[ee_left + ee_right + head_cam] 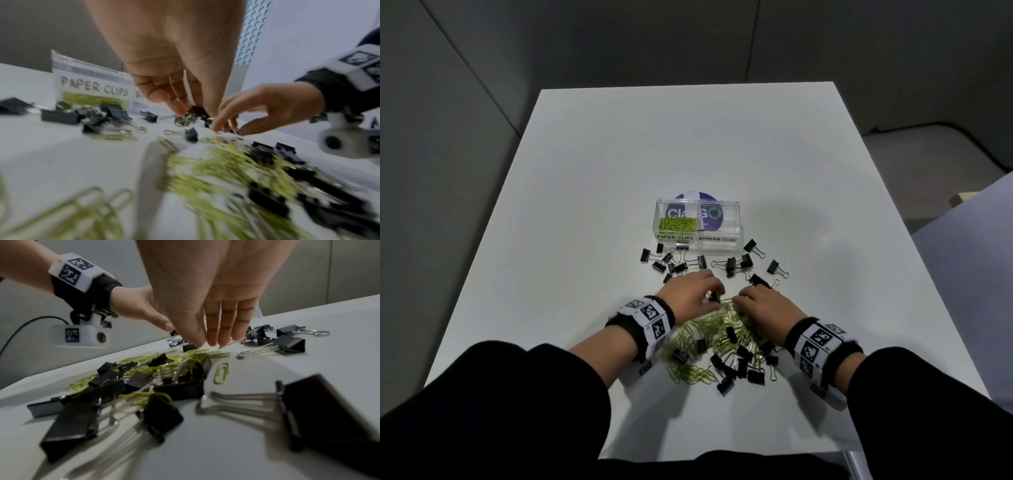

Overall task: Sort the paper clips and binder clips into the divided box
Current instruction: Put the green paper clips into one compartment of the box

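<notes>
A mixed pile of green paper clips [717, 330] and black binder clips [736, 365] lies near the table's front. My left hand [714, 295] hovers at the pile's far edge and pinches a small black binder clip [198, 111] between thumb and fingers. My right hand [739, 301] is just to its right, with straight fingers [226, 331] pointing down and their tips touching the table at the pile's edge, holding nothing. The clear divided box [738, 240] stands behind; its left compartment holds green paper clips [676, 224], and its right one, labelled BINDER CLIPS, looks empty.
More binder clips [736, 265] are scattered between the hands and the box, some to the box's left front [645, 255]. A purple round sticker shows behind the box. The white table [585, 205] ends at grey walls; a grey cable runs at the far right.
</notes>
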Available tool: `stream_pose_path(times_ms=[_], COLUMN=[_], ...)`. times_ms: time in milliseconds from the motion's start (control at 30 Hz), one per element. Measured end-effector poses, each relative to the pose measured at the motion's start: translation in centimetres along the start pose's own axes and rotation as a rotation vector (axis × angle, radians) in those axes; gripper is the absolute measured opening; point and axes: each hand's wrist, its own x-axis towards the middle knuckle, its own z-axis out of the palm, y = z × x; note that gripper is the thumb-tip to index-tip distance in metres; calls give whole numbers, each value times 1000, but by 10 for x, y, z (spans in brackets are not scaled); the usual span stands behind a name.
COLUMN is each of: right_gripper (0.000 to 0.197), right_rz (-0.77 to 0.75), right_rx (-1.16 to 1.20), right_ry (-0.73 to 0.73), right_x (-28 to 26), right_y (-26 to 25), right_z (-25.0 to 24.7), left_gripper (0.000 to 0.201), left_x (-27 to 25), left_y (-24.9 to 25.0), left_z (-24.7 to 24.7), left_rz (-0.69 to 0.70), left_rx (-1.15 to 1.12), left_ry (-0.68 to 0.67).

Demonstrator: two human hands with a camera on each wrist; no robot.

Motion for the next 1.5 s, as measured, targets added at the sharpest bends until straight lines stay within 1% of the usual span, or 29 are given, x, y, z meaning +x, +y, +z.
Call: stream_pose_path(times_ms=[133, 267, 367, 467, 500, 567, 633, 667, 733, 800, 900, 967, 1000, 1067, 1133, 1200, 1267, 1367, 1433, 1500], right_gripper=[33, 35, 25, 24, 27, 33, 37, 38, 42, 41, 32, 29, 31, 36, 40, 40, 40, 55, 61, 57], right_rz=[41, 109, 136, 128, 137, 151, 155, 160, 177, 183, 145, 120, 109, 89, 105, 161, 197, 216, 245, 271], right_rx=[-13, -11, 17, 74, 90, 106, 103, 105, 107, 91, 81, 115, 129, 129, 110, 80, 68, 92, 125, 149], right_ry=[10, -57, -89, -92, -91, -101, -127, -140, -179, -196, -218, -209, -197, -187, -224, -296, -340, -361, -374, -366], right_x=[3, 8, 9, 8, 7, 5, 6, 6, 7, 7, 6, 4, 1, -5, -14, -26, -41, -62, -70, -71], right_y=[-2, -5, -6, -8, -7, -6, -7, -8, -12, -16, -23, -21, -19, -13, -9, -8, -8, -13, -20, -25], right_z=[6, 16, 14, 10, 10, 12, 12, 11, 10, 9, 5, -1, -6, -12, -18, -23, -24, -17, -11, -7], left_gripper=[30, 32, 30, 25, 26, 25, 18, 19, 30, 37, 31, 23, 24, 40, 47, 57, 62, 51, 42, 34], left_x=[12, 22, 19, 3, -4, -19, -32, -36, -41, -44, -50, -58, -62, -72, -81, -91, -100, -105, -101, -95], left_y=[-18, -26, -33, -41, -44, -48, -49, -50, -53, -51, -49, -50, -54, -55, -53, -52, -48, -40, -28, -16], left_z=[-21, -28, -28, -25, -21, -10, -1, 2, 10, 16, 21, 20, 21, 19, 19, 23, 23, 28, 30, 30], left_rz=[-67, -104, -111, -124, -98, -13, 29, 28, 27, 33, 64, 83, 80, 62, 60, 36, 93, 209, 222, 170], left_rx=[-33, -36, 35, 132, 180, 263, 358, 396, 441, 441, 415, 382, 363, 347, 342, 299, 277, 316, 280, 261], left_ry=[61, 134, 186, 109, 84, 84, 71, 59, 85, 119, 137, 106, 67, -32, -103, -117, -52, 5, -43, -132])
